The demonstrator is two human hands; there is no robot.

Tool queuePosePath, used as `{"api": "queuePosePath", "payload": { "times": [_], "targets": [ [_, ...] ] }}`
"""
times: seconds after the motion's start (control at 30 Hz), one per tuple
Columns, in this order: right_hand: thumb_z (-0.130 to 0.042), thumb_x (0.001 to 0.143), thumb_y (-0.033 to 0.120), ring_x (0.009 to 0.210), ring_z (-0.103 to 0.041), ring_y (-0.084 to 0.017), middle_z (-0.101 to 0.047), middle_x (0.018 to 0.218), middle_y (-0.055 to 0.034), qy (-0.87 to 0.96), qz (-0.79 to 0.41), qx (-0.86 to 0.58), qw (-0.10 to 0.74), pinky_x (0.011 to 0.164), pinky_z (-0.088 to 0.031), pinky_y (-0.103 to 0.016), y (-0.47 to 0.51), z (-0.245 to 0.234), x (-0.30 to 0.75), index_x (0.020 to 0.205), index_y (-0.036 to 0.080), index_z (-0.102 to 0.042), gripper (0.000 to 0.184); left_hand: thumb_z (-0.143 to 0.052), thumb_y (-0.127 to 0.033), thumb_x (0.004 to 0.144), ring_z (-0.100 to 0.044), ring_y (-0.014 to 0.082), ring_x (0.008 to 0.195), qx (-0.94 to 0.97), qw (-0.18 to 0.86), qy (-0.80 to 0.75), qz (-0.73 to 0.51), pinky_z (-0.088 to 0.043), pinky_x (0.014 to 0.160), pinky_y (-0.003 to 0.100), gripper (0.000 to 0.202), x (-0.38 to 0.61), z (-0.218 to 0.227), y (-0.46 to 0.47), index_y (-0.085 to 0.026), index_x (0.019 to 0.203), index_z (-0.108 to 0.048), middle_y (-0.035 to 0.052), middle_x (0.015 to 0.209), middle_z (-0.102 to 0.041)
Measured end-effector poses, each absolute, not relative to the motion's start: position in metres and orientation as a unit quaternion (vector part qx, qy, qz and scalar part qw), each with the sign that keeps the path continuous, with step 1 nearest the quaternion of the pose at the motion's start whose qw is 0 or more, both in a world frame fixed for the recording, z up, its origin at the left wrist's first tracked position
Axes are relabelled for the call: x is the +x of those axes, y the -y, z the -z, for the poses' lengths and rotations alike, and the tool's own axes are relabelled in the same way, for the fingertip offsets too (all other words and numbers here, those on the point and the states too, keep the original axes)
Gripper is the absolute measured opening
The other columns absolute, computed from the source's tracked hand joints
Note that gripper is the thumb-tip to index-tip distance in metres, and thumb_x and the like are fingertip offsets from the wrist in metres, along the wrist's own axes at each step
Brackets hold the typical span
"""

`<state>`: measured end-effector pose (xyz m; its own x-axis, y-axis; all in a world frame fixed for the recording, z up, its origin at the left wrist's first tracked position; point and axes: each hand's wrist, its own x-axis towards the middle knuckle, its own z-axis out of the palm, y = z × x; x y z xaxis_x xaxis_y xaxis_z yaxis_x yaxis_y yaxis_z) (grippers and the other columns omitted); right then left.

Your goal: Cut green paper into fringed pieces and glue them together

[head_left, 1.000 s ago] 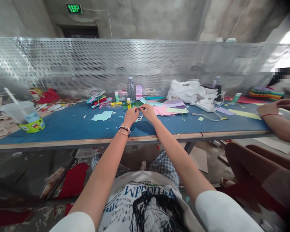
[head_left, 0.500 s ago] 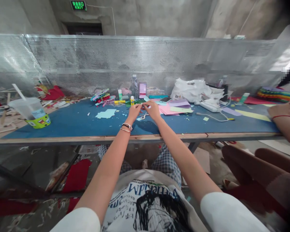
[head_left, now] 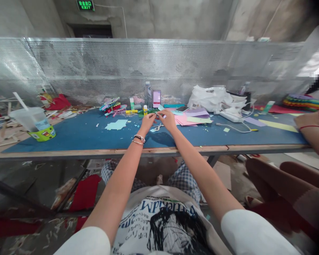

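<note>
My left hand (head_left: 147, 122) and my right hand (head_left: 167, 120) meet over the blue mat (head_left: 90, 136), fingers pinched together on a small piece of coloured paper (head_left: 161, 115) between them. The piece is too small to make out fully. My left wrist wears bracelets. A pair of scissors (head_left: 156, 128) lies on the mat just under my hands. A yellow glue stick (head_left: 145, 111) stands right behind them, and a stack of pink and purple paper sheets (head_left: 191, 118) lies to the right.
A plastic cup with a straw (head_left: 34, 122) stands at the left. A light-blue paper cut-out (head_left: 117, 124), a phone (head_left: 156, 98), a white plastic bag (head_left: 210, 99) and a power strip (head_left: 230, 117) sit on the table. Another person's arm (head_left: 312, 132) rests at the right. A perforated metal screen (head_left: 95, 67) backs the table.
The view shifted slightly, with the table edge rising in the picture. My hands stayed together over the mat, still pinching the small paper piece.
</note>
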<state>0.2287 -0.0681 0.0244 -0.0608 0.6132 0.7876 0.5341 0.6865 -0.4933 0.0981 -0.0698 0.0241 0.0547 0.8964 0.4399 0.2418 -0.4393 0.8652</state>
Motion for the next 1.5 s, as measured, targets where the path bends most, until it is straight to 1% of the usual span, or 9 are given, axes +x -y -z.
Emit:
{"api": "queuePosePath", "payload": {
  "times": [0.13, 0.3, 0.53, 0.63, 0.9, 1.13, 1.33, 1.43, 1.5],
  "targets": [
    [-0.050, 0.082, 0.024, 0.081, -0.057, -0.015, -0.063, 0.094, -0.0070, 0.719, -0.066, -0.385, 0.575, 0.077, -0.046, -0.030, 0.066, -0.026, 0.230, 0.093, 0.018, -0.068, 0.023, -0.052, -0.024, 0.080, -0.065, 0.0141, 0.071, 0.664, 0.251, -0.422, -0.564, -0.050, 0.062, 0.023, 0.025, 0.099, -0.023, 0.069, -0.011, 0.098, -0.064, 0.0077, 0.082, -0.070],
    [-0.049, 0.080, 0.022, 0.082, -0.057, -0.015, -0.065, 0.093, -0.0060, 0.689, -0.094, -0.410, 0.590, 0.081, -0.045, -0.030, 0.060, -0.026, 0.231, 0.088, 0.016, -0.065, 0.019, -0.051, -0.029, 0.081, -0.064, 0.0134, 0.069, 0.690, 0.183, -0.408, -0.570, -0.051, 0.070, 0.025, 0.025, 0.098, -0.019, 0.066, -0.012, 0.095, -0.064, 0.0065, 0.078, -0.069],
    [-0.053, 0.077, 0.021, 0.081, -0.055, -0.015, -0.062, 0.095, -0.0063, 0.708, -0.093, -0.389, 0.582, 0.077, -0.046, -0.029, 0.061, -0.023, 0.227, 0.092, 0.016, -0.062, 0.019, -0.052, -0.029, 0.081, -0.063, 0.0135, 0.067, 0.711, 0.138, -0.438, -0.532, -0.048, 0.069, 0.025, 0.023, 0.097, -0.018, 0.068, -0.014, 0.094, -0.064, 0.0046, 0.074, -0.069],
    [-0.054, 0.078, 0.021, 0.078, -0.054, -0.014, -0.060, 0.092, -0.0061, 0.722, -0.069, -0.386, 0.570, 0.078, -0.045, -0.029, 0.064, -0.023, 0.227, 0.088, 0.016, -0.063, 0.015, -0.050, -0.028, 0.082, -0.063, 0.0135, 0.067, 0.705, 0.135, -0.449, -0.532, -0.048, 0.069, 0.024, 0.023, 0.097, -0.019, 0.070, -0.015, 0.095, -0.064, 0.0045, 0.075, -0.069],
    [-0.052, 0.082, 0.028, 0.071, -0.053, -0.013, -0.060, 0.090, -0.0047, 0.700, -0.056, -0.414, 0.579, 0.078, -0.045, -0.031, 0.064, -0.022, 0.230, 0.085, 0.017, -0.063, 0.016, -0.052, -0.027, 0.081, -0.064, 0.0131, 0.068, 0.708, 0.155, -0.436, -0.534, -0.049, 0.072, 0.025, 0.022, 0.098, -0.019, 0.070, -0.014, 0.094, -0.064, 0.0047, 0.076, -0.070],
    [-0.051, 0.083, 0.031, 0.075, -0.054, -0.015, -0.062, 0.087, -0.0057, 0.698, -0.070, -0.423, 0.574, 0.076, -0.045, -0.030, 0.058, -0.019, 0.231, 0.084, 0.017, -0.063, 0.019, -0.051, -0.031, 0.083, -0.064, 0.0135, 0.071, 0.706, 0.189, -0.416, -0.540, -0.050, 0.070, 0.024, 0.024, 0.096, -0.019, 0.067, -0.014, 0.094, -0.064, 0.0052, 0.078, -0.070],
    [-0.048, 0.085, 0.036, 0.078, -0.055, -0.016, -0.063, 0.087, -0.0058, 0.694, -0.072, -0.430, 0.573, 0.076, -0.044, -0.031, 0.053, -0.017, 0.232, 0.085, 0.018, -0.062, 0.023, -0.052, -0.032, 0.083, -0.065, 0.0150, 0.074, 0.695, 0.220, -0.408, -0.550, -0.050, 0.063, 0.023, 0.026, 0.098, -0.020, 0.064, -0.013, 0.095, -0.064, 0.0066, 0.080, -0.070],
    [-0.049, 0.084, 0.035, 0.076, -0.054, -0.015, -0.061, 0.090, -0.0062, 0.684, -0.048, -0.433, 0.585, 0.074, -0.044, -0.029, 0.056, -0.018, 0.232, 0.091, 0.017, -0.059, 0.022, -0.051, -0.031, 0.083, -0.065, 0.0155, 0.076, 0.685, 0.210, -0.419, -0.559, -0.050, 0.065, 0.024, 0.027, 0.098, -0.019, 0.063, -0.012, 0.098, -0.064, 0.0080, 0.085, -0.070],
    [-0.052, 0.083, 0.033, 0.072, -0.053, -0.014, -0.060, 0.088, -0.0057, 0.683, -0.027, -0.430, 0.589, 0.071, -0.043, -0.028, 0.061, -0.019, 0.231, 0.091, 0.016, -0.057, 0.020, -0.051, -0.032, 0.084, -0.065, 0.0158, 0.074, 0.687, 0.174, -0.441, -0.551, -0.050, 0.069, 0.025, 0.028, 0.096, -0.018, 0.064, -0.013, 0.099, -0.064, 0.0077, 0.083, -0.070]
  ]
}}
